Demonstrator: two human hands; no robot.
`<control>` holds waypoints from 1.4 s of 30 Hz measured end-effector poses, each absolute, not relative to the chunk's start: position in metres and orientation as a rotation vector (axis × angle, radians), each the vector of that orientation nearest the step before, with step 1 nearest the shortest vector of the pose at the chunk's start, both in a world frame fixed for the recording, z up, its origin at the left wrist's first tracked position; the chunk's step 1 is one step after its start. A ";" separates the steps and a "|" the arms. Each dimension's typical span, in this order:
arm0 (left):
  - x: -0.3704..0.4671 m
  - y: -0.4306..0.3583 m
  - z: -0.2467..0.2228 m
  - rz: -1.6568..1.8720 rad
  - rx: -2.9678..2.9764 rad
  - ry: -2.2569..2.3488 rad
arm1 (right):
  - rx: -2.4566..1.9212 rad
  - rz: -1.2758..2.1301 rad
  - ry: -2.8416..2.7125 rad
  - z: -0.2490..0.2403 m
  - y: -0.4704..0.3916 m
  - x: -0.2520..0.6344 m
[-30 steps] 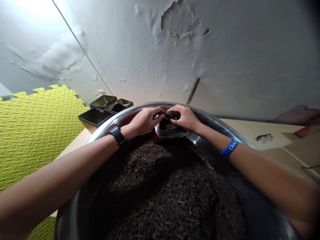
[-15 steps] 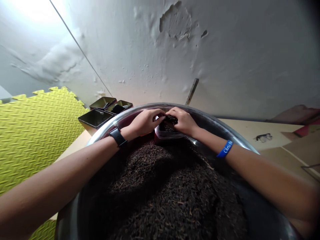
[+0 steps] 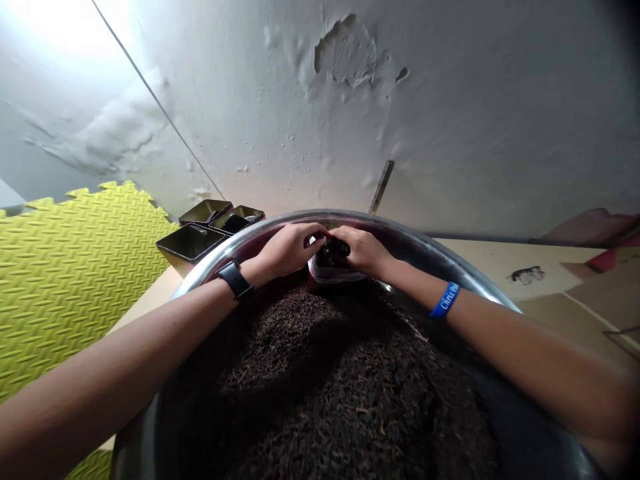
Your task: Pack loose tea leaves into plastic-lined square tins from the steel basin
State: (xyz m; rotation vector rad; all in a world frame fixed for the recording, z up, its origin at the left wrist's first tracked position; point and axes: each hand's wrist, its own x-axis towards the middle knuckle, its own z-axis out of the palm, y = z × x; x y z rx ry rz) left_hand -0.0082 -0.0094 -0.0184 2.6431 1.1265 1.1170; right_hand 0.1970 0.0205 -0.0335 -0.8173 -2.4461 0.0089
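A large steel basin (image 3: 470,268) holds a broad heap of dark loose tea leaves (image 3: 370,393). At its far side stands a small dark red square tin (image 3: 334,283) with a pale clear lining at its mouth. My left hand (image 3: 290,248), with a black watch above it, is closed on the tin's left rim, thumb and fingers curled. Over the mouth, my right hand (image 3: 364,251) is curled in from the right, a blue band on its forearm. Dark leaves show beneath its fingers. Its fingertips are partly hidden and meet the left fingertips.
Several open square tins (image 3: 193,241) stand left of the basin, one with a dark object inside. Yellow foam mat (image 3: 75,280) lies further left. Eyeglasses (image 3: 527,274) rest on the board at right, near cardboard (image 3: 600,293). A peeling wall (image 3: 280,100) rises behind.
My right hand has lowered slightly into the tin's mouth, and the clump of leaves beneath its fingers looks lower and darker. My left hand stays at the tin's rim. The view has shifted slightly.
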 end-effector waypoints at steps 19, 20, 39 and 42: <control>-0.007 -0.007 -0.021 1.136 2.660 1.145 | -0.746 0.107 -2.337 -0.012 0.014 0.197; -0.007 -0.007 -0.021 1.139 2.658 1.147 | -0.755 0.112 -2.330 -0.012 0.013 0.196; -0.008 -0.013 -0.013 1.120 2.599 1.193 | -0.691 0.093 -2.240 -0.024 0.012 0.190; -0.008 -0.014 -0.012 1.119 2.596 1.195 | -0.677 0.066 -2.216 -0.021 0.008 0.192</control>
